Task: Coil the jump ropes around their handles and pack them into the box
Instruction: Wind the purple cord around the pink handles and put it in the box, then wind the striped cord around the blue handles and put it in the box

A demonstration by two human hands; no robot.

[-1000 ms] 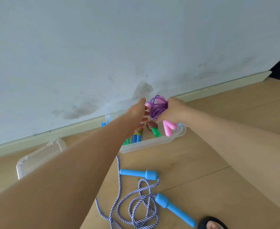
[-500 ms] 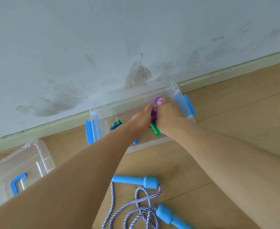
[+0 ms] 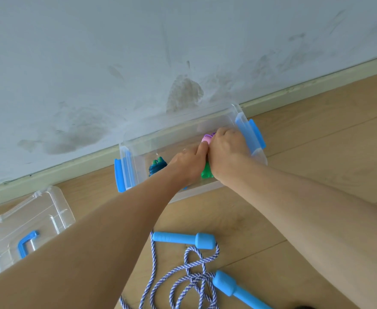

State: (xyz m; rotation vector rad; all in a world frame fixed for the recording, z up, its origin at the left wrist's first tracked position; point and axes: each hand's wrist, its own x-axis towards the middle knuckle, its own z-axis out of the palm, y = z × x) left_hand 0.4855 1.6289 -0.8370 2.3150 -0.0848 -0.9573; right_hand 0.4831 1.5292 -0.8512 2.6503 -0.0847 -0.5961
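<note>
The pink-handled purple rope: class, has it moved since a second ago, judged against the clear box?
Yes. The pink-handled purple rope was held above the clear box; now both hands have lowered it inside, near the box's right end.

No legible text, label, brand, number or sign found on any surface or object in the head view.

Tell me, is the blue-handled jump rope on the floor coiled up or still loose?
Loose. The blue-handled jump rope sprawls in tangled loops on the floor, its handles lying apart.
</note>
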